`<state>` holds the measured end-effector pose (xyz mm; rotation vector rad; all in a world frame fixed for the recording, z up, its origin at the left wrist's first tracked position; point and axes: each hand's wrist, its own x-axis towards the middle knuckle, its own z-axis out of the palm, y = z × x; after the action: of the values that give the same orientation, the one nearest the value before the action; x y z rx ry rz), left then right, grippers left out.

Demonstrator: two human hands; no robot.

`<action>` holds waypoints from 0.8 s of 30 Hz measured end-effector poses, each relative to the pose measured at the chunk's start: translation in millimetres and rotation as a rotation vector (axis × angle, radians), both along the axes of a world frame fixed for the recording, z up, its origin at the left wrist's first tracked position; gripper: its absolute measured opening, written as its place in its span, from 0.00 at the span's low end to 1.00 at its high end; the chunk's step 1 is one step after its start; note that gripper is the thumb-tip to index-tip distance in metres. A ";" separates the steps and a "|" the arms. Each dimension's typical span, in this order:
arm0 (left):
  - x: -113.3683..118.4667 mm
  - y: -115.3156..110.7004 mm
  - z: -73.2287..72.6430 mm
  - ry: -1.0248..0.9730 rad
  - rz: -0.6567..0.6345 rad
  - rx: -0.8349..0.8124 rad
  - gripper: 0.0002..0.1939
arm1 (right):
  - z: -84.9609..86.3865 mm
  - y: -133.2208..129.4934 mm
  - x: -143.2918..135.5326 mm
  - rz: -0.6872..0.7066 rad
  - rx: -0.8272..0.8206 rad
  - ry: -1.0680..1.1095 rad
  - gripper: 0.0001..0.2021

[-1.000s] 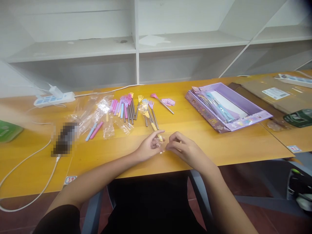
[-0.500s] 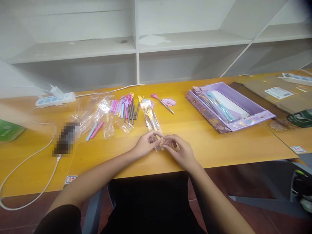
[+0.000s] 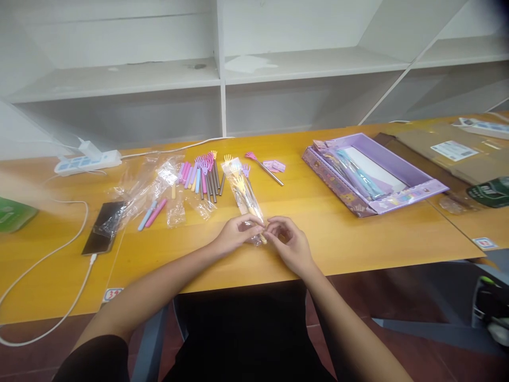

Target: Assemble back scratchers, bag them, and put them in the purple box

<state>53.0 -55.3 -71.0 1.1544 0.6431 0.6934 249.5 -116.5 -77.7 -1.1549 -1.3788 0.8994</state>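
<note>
In front of me a clear plastic bag [image 3: 234, 178] with a yellow hand-shaped back scratcher [image 3: 240, 185] inside lies slanted on the table. My left hand [image 3: 239, 233] is closed on the bag's near end, thumb and forefinger pinched. My right hand [image 3: 291, 245] pinches at the same end from the other side, its other fingers curled. The exact spot between the fingertips is too small to make out. A purple back scratcher [image 3: 246, 171] lies beside the bag, partly covered by it. Beyond, a pink one [image 3: 265, 167] with a metal rod lies near small pink cards [image 3: 274, 165].
Left of the bag are a pile of back scratchers [image 3: 207, 175], loose coloured handles [image 3: 152, 214] and crumpled plastic bags [image 3: 135, 185]. A phone [image 3: 101, 233] on a white cable and a power strip [image 3: 87, 162] lie farther left. At right stand a purple box [image 3: 421, 192] and a cardboard box [image 3: 433, 140].
The bag's far end has swung left and the bag lies more slanted. Both hands stay at its near end, with the fingertips slightly shifted.
</note>
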 end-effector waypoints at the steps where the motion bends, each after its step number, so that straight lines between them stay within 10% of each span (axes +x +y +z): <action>1: -0.4 0.1 -0.1 0.014 -0.013 0.018 0.21 | -0.4 -0.3 0.0 0.002 -0.001 0.001 0.14; 17: 2.6 -1.3 -0.7 0.113 0.018 0.149 0.18 | -6.7 0.8 -1.7 -0.011 -0.065 0.060 0.16; 24: 4.7 -2.1 -4.6 0.111 0.050 0.152 0.17 | -10.7 3.0 6.0 -0.272 -0.107 0.040 0.16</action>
<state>57.7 -57.4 -75.6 1.3280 0.7240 0.7345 255.4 -113.4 -88.4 -1.3618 -1.1193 0.8027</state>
